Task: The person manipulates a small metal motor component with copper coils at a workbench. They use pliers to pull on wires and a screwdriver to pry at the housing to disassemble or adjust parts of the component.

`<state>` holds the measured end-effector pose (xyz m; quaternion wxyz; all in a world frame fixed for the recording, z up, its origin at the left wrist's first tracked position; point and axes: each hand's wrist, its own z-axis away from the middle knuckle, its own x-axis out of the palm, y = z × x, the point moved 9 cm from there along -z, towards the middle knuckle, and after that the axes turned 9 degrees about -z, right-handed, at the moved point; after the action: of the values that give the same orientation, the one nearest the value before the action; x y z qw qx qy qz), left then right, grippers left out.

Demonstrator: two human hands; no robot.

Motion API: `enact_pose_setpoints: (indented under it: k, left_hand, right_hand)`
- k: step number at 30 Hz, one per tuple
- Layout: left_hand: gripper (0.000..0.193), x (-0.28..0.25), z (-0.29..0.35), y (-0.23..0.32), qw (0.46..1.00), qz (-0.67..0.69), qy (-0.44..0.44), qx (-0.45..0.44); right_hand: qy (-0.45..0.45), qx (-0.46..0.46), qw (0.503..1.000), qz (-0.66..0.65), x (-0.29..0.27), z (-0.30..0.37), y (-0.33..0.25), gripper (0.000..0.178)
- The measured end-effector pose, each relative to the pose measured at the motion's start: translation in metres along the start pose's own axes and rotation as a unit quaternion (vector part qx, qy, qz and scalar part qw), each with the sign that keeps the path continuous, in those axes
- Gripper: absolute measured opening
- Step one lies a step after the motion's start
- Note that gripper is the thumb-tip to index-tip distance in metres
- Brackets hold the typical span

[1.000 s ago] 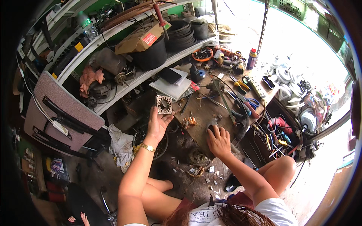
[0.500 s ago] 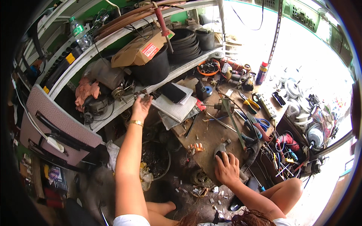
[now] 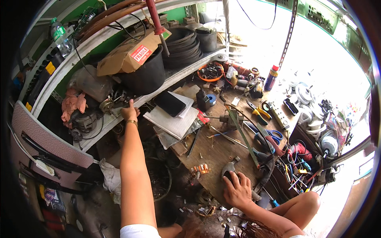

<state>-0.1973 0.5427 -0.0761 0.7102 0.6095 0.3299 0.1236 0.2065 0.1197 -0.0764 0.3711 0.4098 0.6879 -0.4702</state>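
Currently: left hand (image 3: 130,112), fingers curling beside the lower shelf (image 3: 182,76); whether holding anything, cannot tell. Right hand (image 3: 238,190), bent fingers lying over a hammer (image 3: 228,168) on the wooden table (image 3: 212,150), perhaps leaning for support; grip unclear. Phone (image 3: 170,104) resting on papers (image 3: 171,123). Green strip (image 3: 243,137) lying between right hand and pliers (image 3: 265,114), obstructing.

A grey metal hammer head (image 3: 227,168) rests on the brown wooden counter (image 3: 213,152), partly covered by the right hand (image 3: 239,190); a round, brass-toned metal part (image 3: 106,106) sits on the grey shelf (image 3: 182,74) near the left hand (image 3: 130,113).
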Motion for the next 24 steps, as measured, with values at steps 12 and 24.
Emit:
enact_pose_setpoints:
  k: [12,24]
  left_hand:
    - [0.058,-0.017,0.179,0.117,0.602,-0.683,-0.123,0.395]
    - [0.026,-0.191,0.706,0.343,0.475,-0.508,-0.174,0.697]
  right_hand:
    - [0.023,-0.006,0.999,-0.045,-0.008,0.000,-0.011,0.049]
    - [0.076,-0.025,0.997,-0.006,-0.006,0.014,-0.003,0.040]
